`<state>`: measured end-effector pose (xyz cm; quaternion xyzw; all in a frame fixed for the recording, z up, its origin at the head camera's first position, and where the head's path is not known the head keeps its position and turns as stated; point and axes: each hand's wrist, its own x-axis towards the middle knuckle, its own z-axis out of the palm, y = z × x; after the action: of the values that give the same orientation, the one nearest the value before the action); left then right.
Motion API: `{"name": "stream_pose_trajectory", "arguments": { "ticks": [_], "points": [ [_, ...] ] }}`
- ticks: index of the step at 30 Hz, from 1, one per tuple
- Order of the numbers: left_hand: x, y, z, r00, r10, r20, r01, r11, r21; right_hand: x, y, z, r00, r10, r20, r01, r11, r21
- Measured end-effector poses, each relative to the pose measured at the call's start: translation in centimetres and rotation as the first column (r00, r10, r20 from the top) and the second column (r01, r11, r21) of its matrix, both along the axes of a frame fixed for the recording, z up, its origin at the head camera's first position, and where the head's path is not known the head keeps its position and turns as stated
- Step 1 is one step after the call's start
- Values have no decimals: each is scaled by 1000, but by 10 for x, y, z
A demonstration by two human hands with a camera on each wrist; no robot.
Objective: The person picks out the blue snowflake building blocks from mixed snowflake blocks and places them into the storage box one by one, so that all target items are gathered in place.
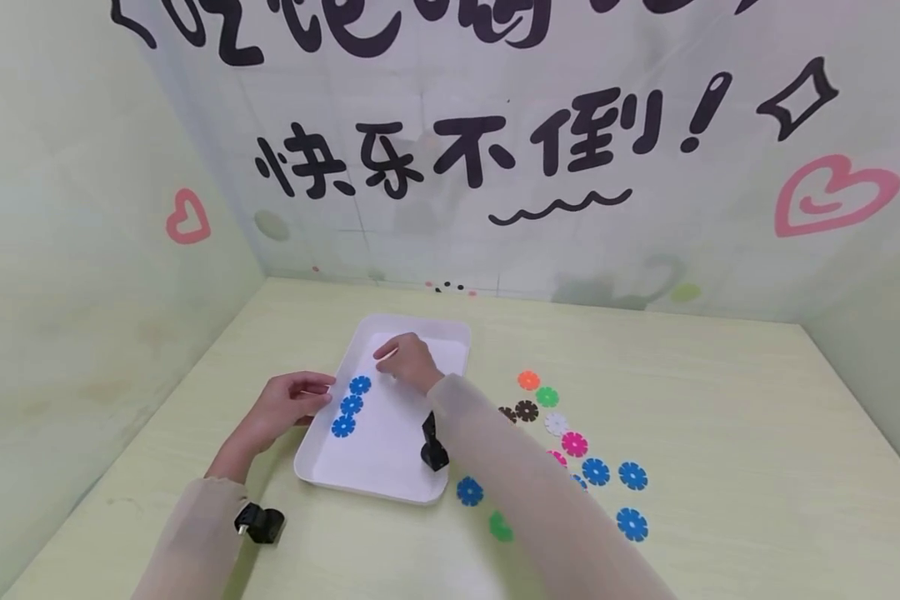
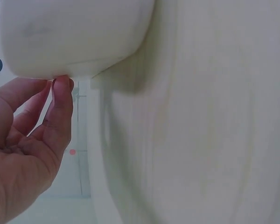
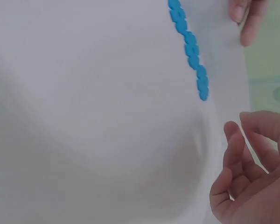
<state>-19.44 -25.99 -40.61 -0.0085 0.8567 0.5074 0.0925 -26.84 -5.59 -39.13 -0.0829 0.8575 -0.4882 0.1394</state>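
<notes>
A white tray (image 1: 375,467) lies on the table. My left hand (image 1: 291,404) holds its left rim, and in the left wrist view the fingertips (image 2: 62,86) meet the tray's edge. Three blue snowflake discs (image 1: 352,405) run in a row inside, along the left side. Seen from the right wrist, that row of blue discs (image 3: 191,49) lies flat, joined or nearly edge to edge. Over the far part of the tray hovers my right hand (image 1: 411,360). Its thumb and fingers (image 3: 235,149) are bent near each other, with a gap and nothing visible between them.
Right of the tray lie scattered snowflake discs: an orange one (image 1: 528,380), a white one (image 1: 557,424), a pink one (image 1: 574,444), several blue ones (image 1: 633,476), brown and green ones. The right sleeve (image 1: 525,475) covers some. A printed wall (image 1: 450,242) stands behind the table.
</notes>
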Motion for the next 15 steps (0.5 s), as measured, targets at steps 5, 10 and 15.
{"name": "stream_pose_trajectory", "arguments": {
  "ticks": [5, 10, 15],
  "points": [
    [-1, -1, -3, 1000, -7, -15, 7, 1000, 5, -2, 21, 31, 992, 121, 17, -122, 992, 44],
    [-1, -2, -7, 1000, -16, -25, 16, 1000, -1, 8, 47, 48, 968, 251, -28, -247, 964, 100],
    [-1, 0, -5, 1000, -11, -20, 11, 1000, -9, 27, 77, 54, 931, 356, -85, -338, 924, 177]
  ]
}}
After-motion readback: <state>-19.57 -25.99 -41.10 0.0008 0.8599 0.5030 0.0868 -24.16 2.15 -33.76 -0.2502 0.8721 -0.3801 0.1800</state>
